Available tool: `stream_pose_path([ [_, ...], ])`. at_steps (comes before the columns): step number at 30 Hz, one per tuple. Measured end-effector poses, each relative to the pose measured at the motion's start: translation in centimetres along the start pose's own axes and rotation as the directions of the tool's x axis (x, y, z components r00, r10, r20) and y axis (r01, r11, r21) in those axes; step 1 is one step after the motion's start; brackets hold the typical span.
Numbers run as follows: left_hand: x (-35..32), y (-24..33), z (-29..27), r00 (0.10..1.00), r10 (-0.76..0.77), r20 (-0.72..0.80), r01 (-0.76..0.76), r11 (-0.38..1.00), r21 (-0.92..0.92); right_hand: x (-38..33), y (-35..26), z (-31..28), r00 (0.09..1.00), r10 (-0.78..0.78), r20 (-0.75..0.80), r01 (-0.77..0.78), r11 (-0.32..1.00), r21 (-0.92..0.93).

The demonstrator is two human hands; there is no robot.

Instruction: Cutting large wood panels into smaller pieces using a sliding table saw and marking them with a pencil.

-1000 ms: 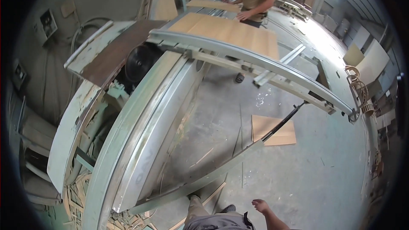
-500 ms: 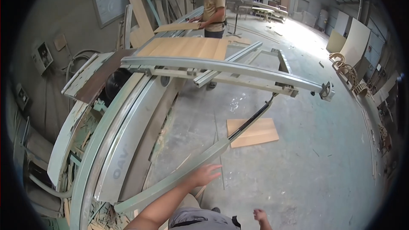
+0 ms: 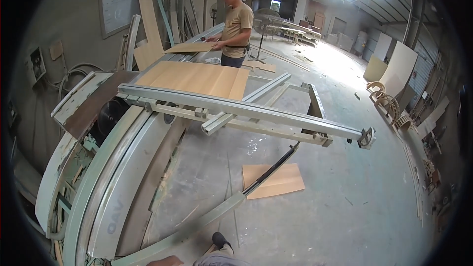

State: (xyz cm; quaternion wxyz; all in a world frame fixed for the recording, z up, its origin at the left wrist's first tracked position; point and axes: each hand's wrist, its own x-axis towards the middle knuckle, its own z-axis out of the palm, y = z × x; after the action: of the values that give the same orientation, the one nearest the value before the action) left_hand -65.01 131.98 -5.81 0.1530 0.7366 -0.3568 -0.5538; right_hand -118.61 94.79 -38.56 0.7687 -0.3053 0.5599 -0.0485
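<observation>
Only a small brown part of my left arm shows at the lower edge, beside my leg and shoe; the left hand itself is out of the picture. My right hand is not in view either. Before me stands a sliding table saw (image 3: 125, 177) with a dark round blade (image 3: 112, 116) at its left. A long aluminium fence (image 3: 241, 111) runs across its outrigger frame. Behind the fence lies a wide wood panel (image 3: 197, 78). A green-grey support arm (image 3: 197, 226) slopes from the saw's lower body up to the outrigger.
On the floor, a wood board (image 3: 276, 180) lies under the support arm. A co-worker (image 3: 239, 27) in a cap stands at the saw's far end, holding a thin board (image 3: 189, 48). Offcuts fill the lower left. Curved wooden pieces (image 3: 387, 106) and sheets line the right wall.
My view has tilted up and shifted. Both hands, visible with bent fingers before, have dropped out of the picture. The co-worker still holds the thin board; the panel stays behind the fence.
</observation>
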Motion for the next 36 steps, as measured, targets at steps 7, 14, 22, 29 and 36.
stream_pose_path([
  [7,16.5,-25.7,4.8,0.944,-0.25,-0.213,0.316,0.871,0.376,-0.6,-2.7,6.5,0.911,0.28,0.302,-0.341,0.925,0.171],
  [14,28.2,-4.7,-7.7,0.814,0.024,-0.58,-0.313,0.859,-0.405,-2.7,-24.0,24.5,0.904,-0.372,-0.208,0.224,0.83,-0.512],
  [22,27.2,-2.3,-5.0,0.846,-0.041,-0.531,-0.177,0.918,-0.354,2.6,-36.4,29.6,0.947,-0.304,0.107,0.281,0.615,-0.737],
  [29,16.8,-17.6,12.1,0.493,-0.619,-0.611,0.295,0.78,-0.552,3.7,-56.8,40.8,0.74,-0.513,0.435,0.654,0.396,-0.645],
  [36,16.8,0.7,10.1,0.27,-0.92,-0.283,0.059,0.309,-0.949,6.0,-74.3,48.0,-0.032,-0.781,0.624,0.684,-0.472,-0.556],
])
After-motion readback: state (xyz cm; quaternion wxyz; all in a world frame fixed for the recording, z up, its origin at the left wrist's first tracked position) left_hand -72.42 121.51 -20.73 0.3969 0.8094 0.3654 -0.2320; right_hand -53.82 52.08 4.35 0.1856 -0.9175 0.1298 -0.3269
